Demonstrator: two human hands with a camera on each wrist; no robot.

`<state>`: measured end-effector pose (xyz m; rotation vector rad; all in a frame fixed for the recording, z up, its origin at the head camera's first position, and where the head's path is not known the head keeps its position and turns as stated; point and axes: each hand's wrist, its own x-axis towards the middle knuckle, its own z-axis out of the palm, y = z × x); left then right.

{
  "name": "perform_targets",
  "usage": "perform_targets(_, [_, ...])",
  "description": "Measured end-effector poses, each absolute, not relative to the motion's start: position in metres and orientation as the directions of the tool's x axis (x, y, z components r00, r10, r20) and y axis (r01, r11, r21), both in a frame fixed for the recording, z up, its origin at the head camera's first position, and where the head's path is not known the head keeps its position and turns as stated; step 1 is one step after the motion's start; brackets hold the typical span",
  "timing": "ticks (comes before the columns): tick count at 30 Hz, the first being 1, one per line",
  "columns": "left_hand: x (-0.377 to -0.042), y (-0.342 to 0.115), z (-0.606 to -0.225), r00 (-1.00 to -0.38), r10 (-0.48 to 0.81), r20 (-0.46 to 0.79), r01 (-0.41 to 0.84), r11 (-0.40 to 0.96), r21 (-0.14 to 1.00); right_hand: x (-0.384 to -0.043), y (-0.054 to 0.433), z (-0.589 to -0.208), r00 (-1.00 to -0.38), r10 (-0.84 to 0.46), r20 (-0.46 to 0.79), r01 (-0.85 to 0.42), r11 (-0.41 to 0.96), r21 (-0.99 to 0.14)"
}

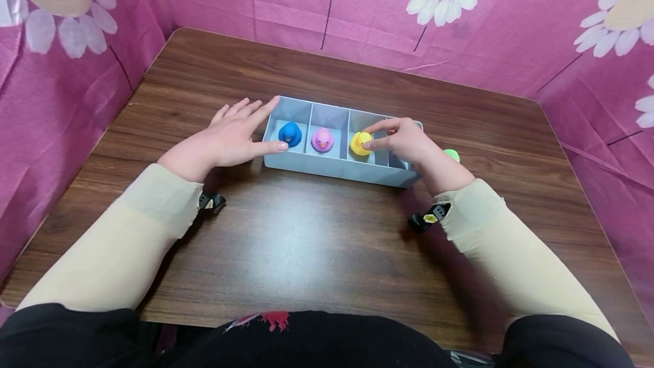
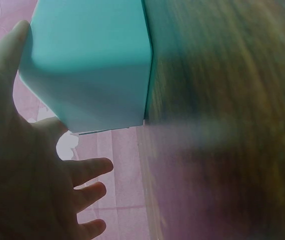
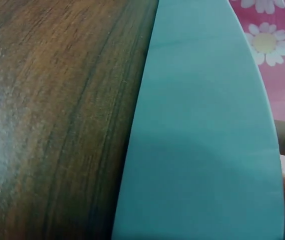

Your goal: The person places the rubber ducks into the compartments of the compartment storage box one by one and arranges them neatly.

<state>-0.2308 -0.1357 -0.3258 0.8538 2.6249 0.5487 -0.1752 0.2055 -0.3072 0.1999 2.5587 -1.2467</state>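
Observation:
A pale blue-grey box [image 1: 337, 168] with compartments in a row sits on the table. A blue rubber duck [image 1: 290, 134] is in the leftmost compartment, and a pink rubber duck [image 1: 322, 139] occupies the one beside it. In the third, my right hand [image 1: 403, 139] pinches a yellow rubber duck [image 1: 360, 144] between thumb and fingers. That hand partly covers the rightmost compartment. My left hand [image 1: 227, 139] is spread at the box's left end, thumb and index finger touching its rim. The left wrist view shows the other fingers straight and off the box.
A bright green object [image 1: 452, 155], partly hidden by my right forearm, lies on the table right of the box. The brown wooden table [image 1: 286, 243] stands against pink cloth [image 1: 368, 27] with white daisies.

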Motion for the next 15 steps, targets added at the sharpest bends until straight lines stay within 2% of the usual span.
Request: perform_targets(15, [-0.231, -0.1355, -0.3262, -0.768, 0.613, -0.186, 0.487, 0.747, 0.452, -0.1761, 0.2034, -0.3118, -0.947, 0.001, -0.321, 0.249, 0.633, -0.733])
